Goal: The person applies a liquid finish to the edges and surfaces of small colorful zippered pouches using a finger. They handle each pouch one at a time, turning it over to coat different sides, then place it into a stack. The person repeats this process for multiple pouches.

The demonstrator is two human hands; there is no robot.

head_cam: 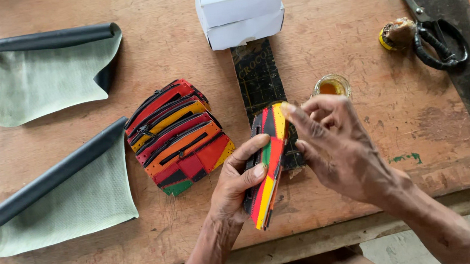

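Two hands are raised over the table (pixel 366 134) edge. A striped pouch (pixel 268 167) is gripped by the left hand (pixel 239 179), its long axis running from near-left up toward the far side; its top edge is pinched by the right hand (pixel 338 146).

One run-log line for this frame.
left hand: holds striped pouch | right hand: fingertip on its top edge | nearby: pouch stack, glue jar

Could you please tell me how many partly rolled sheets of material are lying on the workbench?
2. One rolled sheet lies at the far left of the workbench; the other sheet lies nearer, left of the pile of colourful pouches. None seem hidden.
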